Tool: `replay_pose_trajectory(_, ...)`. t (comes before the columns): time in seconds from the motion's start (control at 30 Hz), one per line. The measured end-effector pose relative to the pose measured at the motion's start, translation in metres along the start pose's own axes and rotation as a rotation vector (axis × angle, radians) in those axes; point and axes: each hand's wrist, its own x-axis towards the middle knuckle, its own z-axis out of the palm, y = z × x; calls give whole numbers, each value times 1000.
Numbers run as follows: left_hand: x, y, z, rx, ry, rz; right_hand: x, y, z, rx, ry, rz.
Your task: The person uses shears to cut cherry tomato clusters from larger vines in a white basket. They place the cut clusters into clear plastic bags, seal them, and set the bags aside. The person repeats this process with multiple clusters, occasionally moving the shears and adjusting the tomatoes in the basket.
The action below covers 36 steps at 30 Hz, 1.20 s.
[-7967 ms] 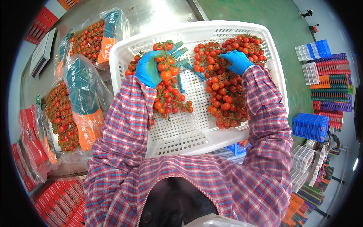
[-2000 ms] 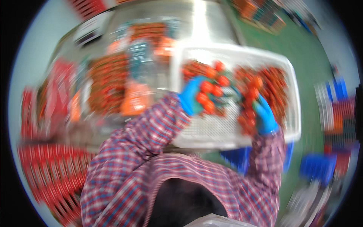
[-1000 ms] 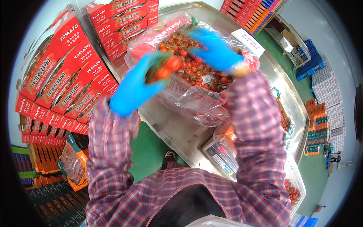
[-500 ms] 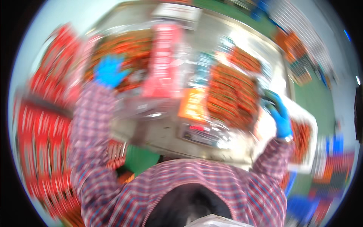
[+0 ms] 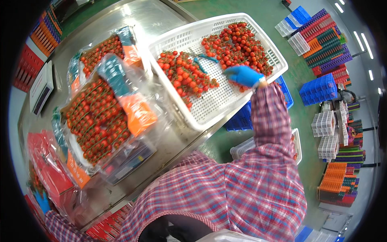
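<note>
My right hand (image 5: 246,76), in a blue glove, is over the white perforated basket (image 5: 197,119), with fingers extended toward the middle and nothing visible in them. Red cherry tomatoes on vines (image 5: 185,74) lie in two heaps there. Teal-handled snips (image 5: 200,64) rest between the heaps. Far at lower left, my left hand (image 5: 42,201) is partly visible with fingers apart, beside a red carton (image 5: 48,165) in clear plastic and some tomatoes. Two bagged boxes of tomatoes (image 5: 96,123) with teal and orange panels lie between my hands, the nearer one over what looks like a scale (image 5: 129,163).
The steel table (image 5: 157,12) has a raised rim; a white box (image 5: 41,88) sits at left. Blue crates (image 5: 236,121) are beside the table. Along the right wall stand stacked crates (image 5: 318,36) and what looks like a person (image 5: 347,97).
The view has swung, bringing the basket back to the upper middle. My right hand has moved onto the basket; the tomatoes held earlier in my left hand are no longer seen in it.
</note>
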Motion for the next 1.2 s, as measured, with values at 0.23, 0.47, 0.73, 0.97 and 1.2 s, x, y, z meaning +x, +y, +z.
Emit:
replay_pose_trajectory(0.23,-113,491,-87,-351,-116,621,116,164,-21,-708,-184,206)
replay_pose_trajectory(0.47,-104,877,5,-514,-428,1344,124,191,-39,-278,-254,72)
replay_pose_trajectory(0.73,-82,1134,187,-377,-322,1030,16,181,-75,1576,176,80)
replay_pose_trajectory(0.97,-87,1152,213,-356,-197,884,-15,180,-45,2244,145,-179)
replay_pose_trajectory(1.2,-106,1057,142,-1522,-608,747,-20,161,-42,2175,203,-180)
